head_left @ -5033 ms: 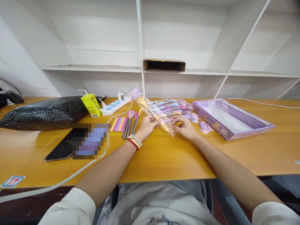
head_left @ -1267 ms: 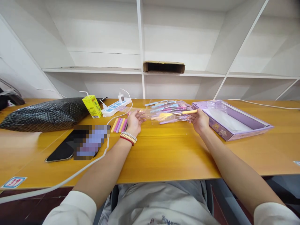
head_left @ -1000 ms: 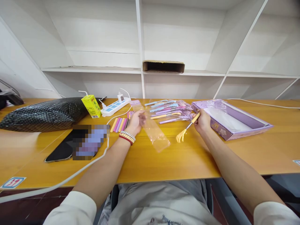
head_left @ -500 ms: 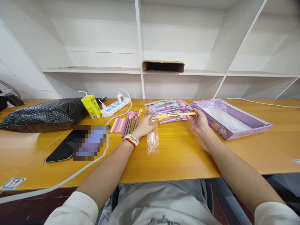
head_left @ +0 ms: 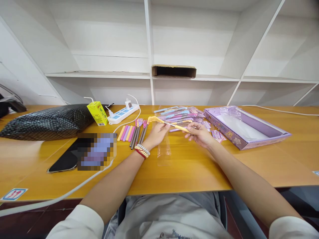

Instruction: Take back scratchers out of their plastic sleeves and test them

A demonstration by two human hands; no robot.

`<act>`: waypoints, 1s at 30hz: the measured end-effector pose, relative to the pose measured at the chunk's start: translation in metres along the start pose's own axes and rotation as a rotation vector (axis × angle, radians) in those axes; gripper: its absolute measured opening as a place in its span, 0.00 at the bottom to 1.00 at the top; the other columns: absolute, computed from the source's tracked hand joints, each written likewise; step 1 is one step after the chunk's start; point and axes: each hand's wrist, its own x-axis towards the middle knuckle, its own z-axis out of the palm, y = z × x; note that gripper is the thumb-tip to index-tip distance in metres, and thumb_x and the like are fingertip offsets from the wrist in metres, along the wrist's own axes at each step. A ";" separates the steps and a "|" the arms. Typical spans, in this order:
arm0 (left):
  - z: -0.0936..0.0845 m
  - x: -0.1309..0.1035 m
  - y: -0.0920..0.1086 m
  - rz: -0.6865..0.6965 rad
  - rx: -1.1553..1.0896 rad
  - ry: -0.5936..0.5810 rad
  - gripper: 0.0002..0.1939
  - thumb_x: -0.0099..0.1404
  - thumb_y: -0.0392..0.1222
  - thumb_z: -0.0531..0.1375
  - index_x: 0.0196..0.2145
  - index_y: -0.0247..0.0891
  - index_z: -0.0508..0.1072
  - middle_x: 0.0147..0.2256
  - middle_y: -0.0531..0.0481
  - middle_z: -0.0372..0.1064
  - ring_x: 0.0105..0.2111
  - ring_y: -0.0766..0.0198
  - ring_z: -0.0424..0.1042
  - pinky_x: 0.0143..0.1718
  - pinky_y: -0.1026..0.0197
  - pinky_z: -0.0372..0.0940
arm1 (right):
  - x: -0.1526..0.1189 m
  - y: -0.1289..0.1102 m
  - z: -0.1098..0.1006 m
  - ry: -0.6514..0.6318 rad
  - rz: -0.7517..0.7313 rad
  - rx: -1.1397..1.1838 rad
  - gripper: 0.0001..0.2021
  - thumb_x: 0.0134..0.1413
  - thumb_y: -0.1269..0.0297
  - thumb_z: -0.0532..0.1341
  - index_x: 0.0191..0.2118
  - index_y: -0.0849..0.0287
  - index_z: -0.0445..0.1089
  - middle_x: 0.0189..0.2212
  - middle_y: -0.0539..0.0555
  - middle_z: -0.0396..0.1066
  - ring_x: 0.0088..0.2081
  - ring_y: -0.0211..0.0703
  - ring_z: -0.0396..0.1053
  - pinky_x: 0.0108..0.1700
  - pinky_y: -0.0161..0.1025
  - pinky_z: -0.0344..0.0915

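Note:
Between my hands is a yellow back scratcher [head_left: 182,128], its bare metal rod showing. My left hand [head_left: 157,135] pinches it near the claw end, which points left. My right hand [head_left: 200,133] grips the handle end. A clear plastic sleeve [head_left: 163,154] lies flat on the table beside my left hand. Left of that hand, several back scratchers with dark rods [head_left: 136,135] lie in a row, with coloured handles [head_left: 126,132] next to them. Behind my hands is a pile of back scratchers in clear wrappers [head_left: 178,113].
An open purple box [head_left: 249,146] stands at right, with small pink cards [head_left: 218,136] by its corner. Left are a yellow drink carton [head_left: 97,113], a power strip [head_left: 123,113], a black wrapped parcel [head_left: 50,122] and a dark phone [head_left: 66,156]. A white cable [head_left: 99,172] crosses the table.
The yellow back scratcher has shifted left and tilted, with its metal rod now exposed. My right hand has moved left and nearer, uncovering the pink cards. The plastic sleeve is out of my left hand.

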 end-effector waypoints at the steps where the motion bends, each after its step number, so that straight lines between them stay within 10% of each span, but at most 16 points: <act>1: 0.000 0.001 0.000 -0.003 -0.067 0.014 0.21 0.61 0.55 0.52 0.41 0.36 0.74 0.40 0.46 0.72 0.46 0.56 0.67 0.48 0.56 0.60 | -0.002 0.001 0.003 -0.060 0.025 -0.057 0.15 0.42 0.62 0.67 0.34 0.59 0.62 0.28 0.52 0.74 0.22 0.38 0.72 0.17 0.28 0.66; 14: -0.011 0.004 0.012 -0.288 -0.753 0.142 0.14 0.61 0.53 0.54 0.33 0.38 0.63 0.21 0.55 0.64 0.21 0.70 0.65 0.25 0.65 0.61 | -0.006 0.006 0.013 -0.219 0.078 -0.369 0.17 0.44 0.53 0.64 0.35 0.62 0.65 0.26 0.54 0.73 0.20 0.35 0.69 0.18 0.29 0.63; 19: -0.015 0.003 0.010 -0.149 -0.413 0.102 0.13 0.58 0.51 0.58 0.33 0.39 0.65 0.19 0.57 0.62 0.15 0.74 0.56 0.18 0.68 0.51 | -0.003 0.006 0.010 -0.117 0.026 -0.385 0.17 0.46 0.51 0.63 0.34 0.61 0.65 0.24 0.51 0.71 0.19 0.33 0.67 0.17 0.28 0.61; 30: -0.002 -0.015 0.023 0.213 0.478 -0.251 0.15 0.63 0.49 0.51 0.39 0.41 0.75 0.36 0.47 0.73 0.36 0.59 0.70 0.40 0.59 0.60 | -0.004 0.005 0.007 -0.007 -0.156 -0.495 0.18 0.46 0.50 0.62 0.37 0.59 0.66 0.21 0.47 0.67 0.17 0.31 0.62 0.18 0.30 0.57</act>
